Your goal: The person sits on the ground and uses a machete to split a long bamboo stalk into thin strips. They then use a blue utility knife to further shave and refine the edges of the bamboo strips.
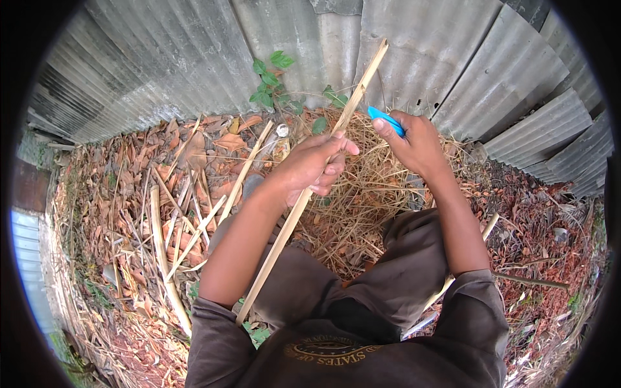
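Observation:
A long, pale strip of split bamboo slants from beside my left elbow up toward the metal fence. My left hand grips it around the middle, with the fingers curled about the strip. In my right hand is a bright blue cutter knife, its handle pinched under the thumb. The knife's tip end points at the strip's upper part, and a small gap shows between them. Its blade is too thin to make out. Thin dry shavings lie in a heap on the ground below both hands.
Corrugated metal sheets form a fence ahead. Several bamboo pieces lie among dry leaves on the left. More sticks lie on the right beside my leg. A green leafy plant grows at the fence's foot.

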